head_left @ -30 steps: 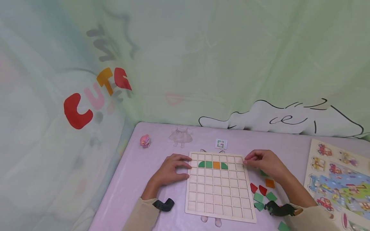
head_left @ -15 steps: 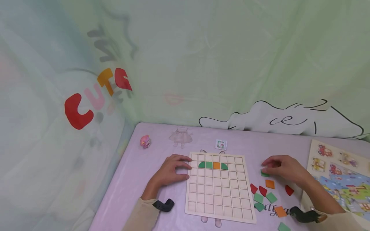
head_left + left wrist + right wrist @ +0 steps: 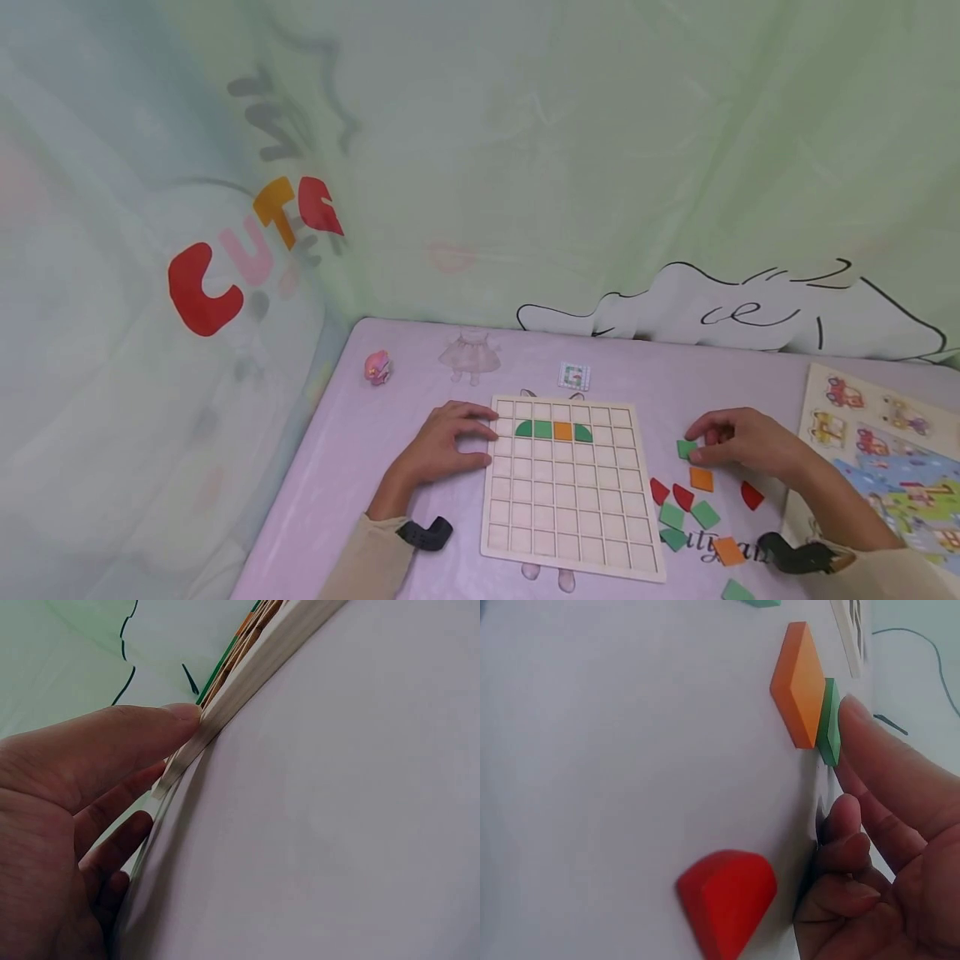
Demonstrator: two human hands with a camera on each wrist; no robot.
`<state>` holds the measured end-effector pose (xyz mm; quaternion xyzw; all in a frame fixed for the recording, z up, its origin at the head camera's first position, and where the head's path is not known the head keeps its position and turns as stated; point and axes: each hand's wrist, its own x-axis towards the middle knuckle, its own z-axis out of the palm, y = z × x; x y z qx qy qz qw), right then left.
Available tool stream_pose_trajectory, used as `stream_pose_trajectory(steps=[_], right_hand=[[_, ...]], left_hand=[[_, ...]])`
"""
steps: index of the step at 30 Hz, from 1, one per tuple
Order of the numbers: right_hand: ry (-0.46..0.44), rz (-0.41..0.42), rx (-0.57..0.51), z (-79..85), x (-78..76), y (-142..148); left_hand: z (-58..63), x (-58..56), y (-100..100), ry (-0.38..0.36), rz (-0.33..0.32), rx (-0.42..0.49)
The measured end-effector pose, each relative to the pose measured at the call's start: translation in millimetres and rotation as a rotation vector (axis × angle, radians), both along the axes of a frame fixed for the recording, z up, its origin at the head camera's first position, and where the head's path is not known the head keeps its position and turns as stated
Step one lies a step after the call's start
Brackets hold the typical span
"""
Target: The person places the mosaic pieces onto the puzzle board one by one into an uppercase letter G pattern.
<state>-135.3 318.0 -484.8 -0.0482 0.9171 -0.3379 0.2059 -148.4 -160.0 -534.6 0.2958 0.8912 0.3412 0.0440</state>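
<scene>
A pale wooden grid board [image 3: 567, 500] lies on the table, bearing a short row of green tiles [image 3: 542, 428] and an orange square tile [image 3: 562, 431]. At its left edge my left hand [image 3: 442, 442] rests with fingers spread; in the left wrist view its thumb [image 3: 184, 712] touches the rim. My right hand [image 3: 742, 446] is low over the table, right of the board, with thumb and forefinger at a green square tile [image 3: 686, 449]. This tile [image 3: 829, 724] lies flat by the thumb tip in the right wrist view; whether they pinch it is unclear.
Loose tiles lie right of the board: an orange square [image 3: 702, 479], a red quarter-round [image 3: 752, 495], and several green, red and orange ones. A small pattern card [image 3: 574, 376] and a pink figurine [image 3: 377, 367] are farther back. Picture boards [image 3: 862, 417] lie far right.
My right hand has moved right from the board's upper right corner to the green square tile, then drawn back slightly, showing more of it. My left hand stays put.
</scene>
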Motion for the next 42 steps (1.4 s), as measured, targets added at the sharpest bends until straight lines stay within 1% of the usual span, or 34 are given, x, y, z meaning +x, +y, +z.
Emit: stream_pose_trajectory(steps=[17,21,24,28,32,36,42], right_hand=[[-0.043,-0.035,0.023,-3.6,-5.1,-0.5],[-0.048,-0.030,0.030,-2.5,-6.2,-0.8],[-0.050,-0.021,0.030,-2.2,-6.5,-0.8],[-0.055,-0.022,0.031,-2.3,-6.0,-0.5],[-0.061,-0.023,0.037,-2.8,-5.4,0.0],[-0.052,-0.015,0.036,-4.1,-4.0,-0.2],[-0.045,-0.003,0.007,-2.7,-0.1,-2.2]], left_hand=[[-1.2,0.2,0.6,0.017,0.003,-0.016],[-2.4,-0.1,0.3,0.034,0.000,-0.012],[-2.0,0.0,0.2,0.027,0.001,-0.012],[-1.1,0.3,1.0,0.026,0.000,-0.009],[-1.1,0.4,1.5,0.053,-0.008,-0.004],[-0.4,0.6,0.9,0.062,-0.012,0.002],[0.4,1.8,0.9,0.044,-0.010,0.007]])
